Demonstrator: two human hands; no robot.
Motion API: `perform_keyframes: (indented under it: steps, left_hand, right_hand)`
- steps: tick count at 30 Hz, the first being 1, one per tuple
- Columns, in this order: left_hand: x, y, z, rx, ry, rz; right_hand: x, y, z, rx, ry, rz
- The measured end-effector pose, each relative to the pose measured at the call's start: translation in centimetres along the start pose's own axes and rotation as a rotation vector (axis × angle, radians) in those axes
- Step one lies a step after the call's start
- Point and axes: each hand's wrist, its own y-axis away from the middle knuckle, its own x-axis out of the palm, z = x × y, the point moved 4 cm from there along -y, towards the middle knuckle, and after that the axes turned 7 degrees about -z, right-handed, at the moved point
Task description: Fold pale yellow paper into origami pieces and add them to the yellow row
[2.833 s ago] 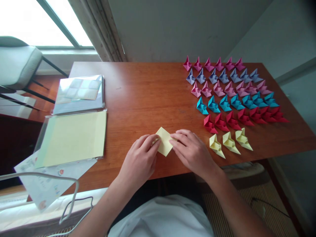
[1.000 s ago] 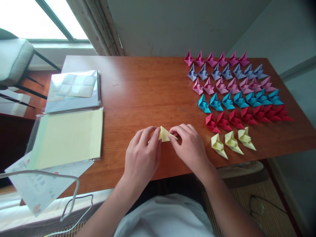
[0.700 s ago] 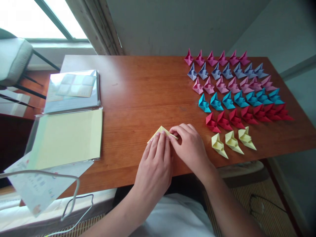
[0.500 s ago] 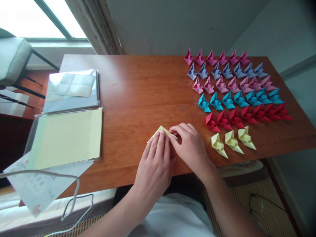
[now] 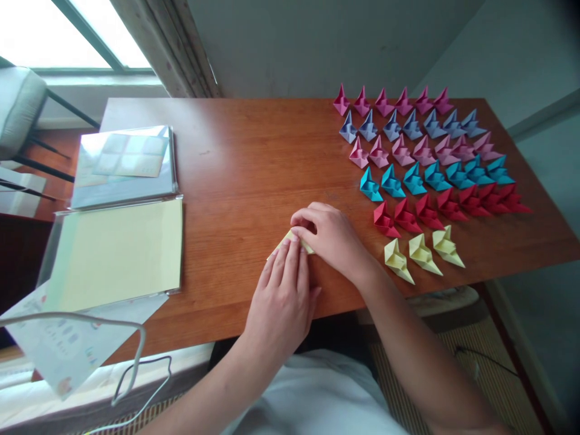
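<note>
A brown wooden table (image 5: pixel 235 163) spans the view, with rows of coloured paper figures (image 5: pixel 436 177) on its right side. A stack of yellow paper (image 5: pixel 122 254) lies at the left. Near the front edge the two hands come close together: the left hand (image 5: pixel 283 290) lies flat, fingers straight, and the right hand (image 5: pixel 333 235) is curled, thumb at the tip; whether it pinches, I cannot tell. Smallest, the folded yellow paper (image 5: pixel 307 247) lies under the left fingers, its right part below the right thumb.
</note>
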Motion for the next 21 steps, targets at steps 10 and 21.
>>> perform_keyframes:
  steps: [10,21]
  left_hand:
    - [0.56,0.28,0.03,0.044,0.005,-0.012]
    - [0.58,0.28,-0.68,0.004,0.042,0.029]
  right_hand:
    - [-0.33,-0.99,-0.47,-0.005,0.030,0.065]
    - [-0.42,-0.37,-0.67,-0.049,-0.045,0.043]
